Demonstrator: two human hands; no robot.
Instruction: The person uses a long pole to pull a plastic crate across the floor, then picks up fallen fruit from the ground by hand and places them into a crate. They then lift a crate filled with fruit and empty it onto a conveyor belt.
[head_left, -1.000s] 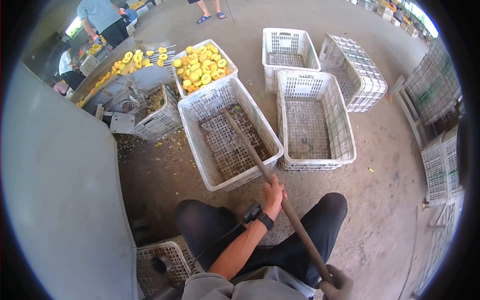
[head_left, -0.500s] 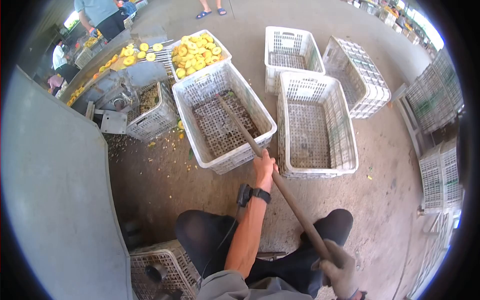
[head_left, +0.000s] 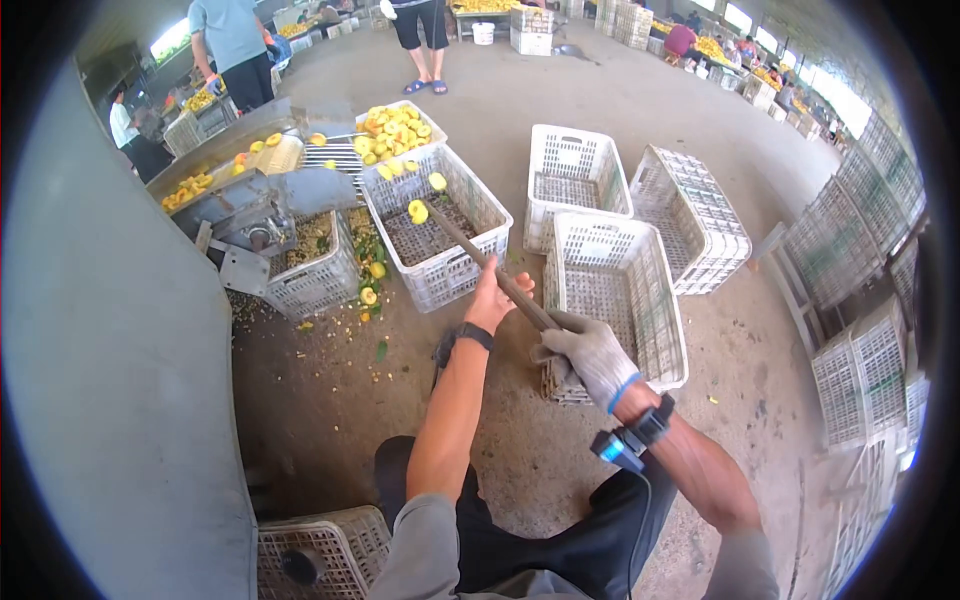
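Note:
A long wooden pole (head_left: 460, 238) slants over the near side of a white plastic crate (head_left: 405, 272). My bare left hand (head_left: 497, 298) is closed around the pole's middle. Just behind it, my right hand (head_left: 592, 355), in a grey-white glove, grips the same pole. Near the pole's far end is a yellow fruit piece (head_left: 418, 211), overlapping it in this view, with another yellow piece (head_left: 438, 181) a little beyond. Against the crate's far side stands a second crate heaped with yellow cut fruit (head_left: 398, 132), beside a metal rod chute (head_left: 335, 158).
A grey metal panel (head_left: 130, 350) fills the left side. A crate of small scraps (head_left: 318, 270) stands below the machine, with fruit and bits spilled beside it. White crates (head_left: 668, 352) stand at the right, and stacked crates (head_left: 862, 370) at the far right. People (head_left: 235, 50) stand beyond.
My right hand has come forward along the pole, close behind my left. The view has tilted up. Yellow pieces now show at the front crate, and fewer lie on the rods.

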